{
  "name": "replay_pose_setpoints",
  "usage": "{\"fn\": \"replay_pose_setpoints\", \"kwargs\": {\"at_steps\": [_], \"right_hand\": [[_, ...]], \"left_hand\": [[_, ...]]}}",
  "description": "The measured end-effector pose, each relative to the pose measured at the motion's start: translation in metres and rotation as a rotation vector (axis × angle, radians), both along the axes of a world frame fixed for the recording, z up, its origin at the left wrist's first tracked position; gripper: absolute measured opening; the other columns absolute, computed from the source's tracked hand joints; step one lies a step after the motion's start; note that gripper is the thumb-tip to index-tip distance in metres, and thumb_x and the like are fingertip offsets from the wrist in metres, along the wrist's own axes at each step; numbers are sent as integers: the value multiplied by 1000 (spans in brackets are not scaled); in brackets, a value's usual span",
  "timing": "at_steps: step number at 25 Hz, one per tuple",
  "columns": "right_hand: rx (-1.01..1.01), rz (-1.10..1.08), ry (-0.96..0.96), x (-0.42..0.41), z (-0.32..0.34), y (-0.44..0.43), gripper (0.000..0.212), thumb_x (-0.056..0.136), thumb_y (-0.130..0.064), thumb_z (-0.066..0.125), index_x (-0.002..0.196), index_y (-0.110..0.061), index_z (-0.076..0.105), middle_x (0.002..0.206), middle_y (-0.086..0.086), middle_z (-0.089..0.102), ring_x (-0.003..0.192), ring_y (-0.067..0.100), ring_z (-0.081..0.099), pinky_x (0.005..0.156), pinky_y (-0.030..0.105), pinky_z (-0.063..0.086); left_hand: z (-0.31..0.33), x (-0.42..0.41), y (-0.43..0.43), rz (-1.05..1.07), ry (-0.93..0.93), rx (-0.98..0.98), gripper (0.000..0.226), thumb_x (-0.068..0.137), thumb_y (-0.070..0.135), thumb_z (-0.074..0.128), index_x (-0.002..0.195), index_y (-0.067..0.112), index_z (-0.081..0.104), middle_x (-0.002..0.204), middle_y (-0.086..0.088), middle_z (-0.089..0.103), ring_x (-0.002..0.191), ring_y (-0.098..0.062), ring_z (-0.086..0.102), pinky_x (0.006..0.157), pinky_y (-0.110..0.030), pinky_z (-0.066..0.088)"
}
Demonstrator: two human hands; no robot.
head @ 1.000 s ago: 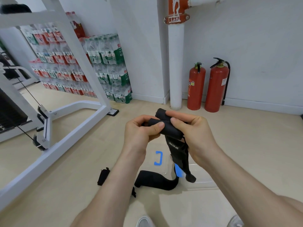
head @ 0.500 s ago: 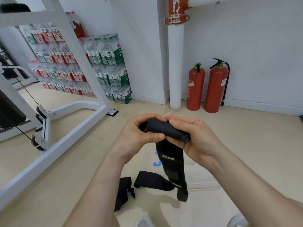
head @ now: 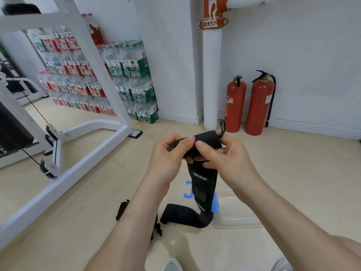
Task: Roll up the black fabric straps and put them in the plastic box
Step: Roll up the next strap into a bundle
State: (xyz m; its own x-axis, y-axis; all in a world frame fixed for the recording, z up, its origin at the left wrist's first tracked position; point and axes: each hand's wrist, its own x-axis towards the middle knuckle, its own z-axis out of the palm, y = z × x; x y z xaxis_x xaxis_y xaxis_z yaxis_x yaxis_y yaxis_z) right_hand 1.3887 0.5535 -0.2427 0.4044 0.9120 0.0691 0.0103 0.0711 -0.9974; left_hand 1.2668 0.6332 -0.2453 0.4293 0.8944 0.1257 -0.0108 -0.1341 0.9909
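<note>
Left hand [head: 167,155]: curled round the left end of the rolled strap [head: 204,142], thumb pressed on top.
Right hand [head: 226,161]: pinching the right end of the same roll, thumb above, fingers beneath.
Rolled strap: held roughly level, well above the floor [head: 293,173]; small loop sticking up at the right end.
Loose tail [head: 203,182]: hanging straight down from the roll, white logo showing; lower end overlaps the second strap [head: 183,214] in view, contact impossible to tell.
Second strap: lying curved on the floor, unrolled, just beside the plastic box [head: 238,216].
Plastic box: clear, on the floor beneath the right forearm; contents hard to make out.
Step in hand: winding the tail onto the roll, probably around halfway.
Doing it well: keep both thumbs bearing down on the outer layer while turning; let the tail's own weight hold it taut; keep edges flush so no cone forms.
Risk: slackened grip, layers springing loose.
</note>
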Motion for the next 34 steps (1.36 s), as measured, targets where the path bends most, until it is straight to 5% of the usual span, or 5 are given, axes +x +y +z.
{"fn": "replay_pose_setpoints", "kwargs": {"at_steps": [8,13,17,24,34], "right_hand": [[-39,-67,-554,4,2,-6,35,94,-43,56,127,-34,45,61,-10,63,57,8,59,58,31,47],[-87,79,-612,8,9,-8,65,97,-47,48,156,-28,25,114,-6,66,97,14,65,91,37,51],[-139,284,-465,19,18,-11,73,94,-40,60,156,-34,22,129,-9,58,84,10,71,78,30,58],[-174,517,-334,36,27,-12,55,94,-6,59,141,-34,51,76,-17,61,58,11,52,50,17,41],[-63,172,-258,38,14,-4,35,84,-18,77,116,-27,68,101,-6,72,90,2,69,68,14,53]], "left_hand": [[5,-9,-7,-383,329,73,41,107,33,31,89,7,58,63,-16,65,56,-22,61,50,-20,37],[4,-8,-8,-381,271,27,46,102,34,37,79,-2,52,43,-10,44,39,-13,33,46,-19,31],[0,-8,-5,-380,245,-94,42,98,23,46,58,20,59,41,1,34,40,-10,22,43,-21,21],[-2,-12,7,-166,158,116,72,52,46,85,117,34,56,121,7,63,117,-8,56,93,-27,44],[3,-1,-1,73,123,93,27,67,13,88,83,25,70,75,6,68,64,-2,61,62,-18,52]]}}
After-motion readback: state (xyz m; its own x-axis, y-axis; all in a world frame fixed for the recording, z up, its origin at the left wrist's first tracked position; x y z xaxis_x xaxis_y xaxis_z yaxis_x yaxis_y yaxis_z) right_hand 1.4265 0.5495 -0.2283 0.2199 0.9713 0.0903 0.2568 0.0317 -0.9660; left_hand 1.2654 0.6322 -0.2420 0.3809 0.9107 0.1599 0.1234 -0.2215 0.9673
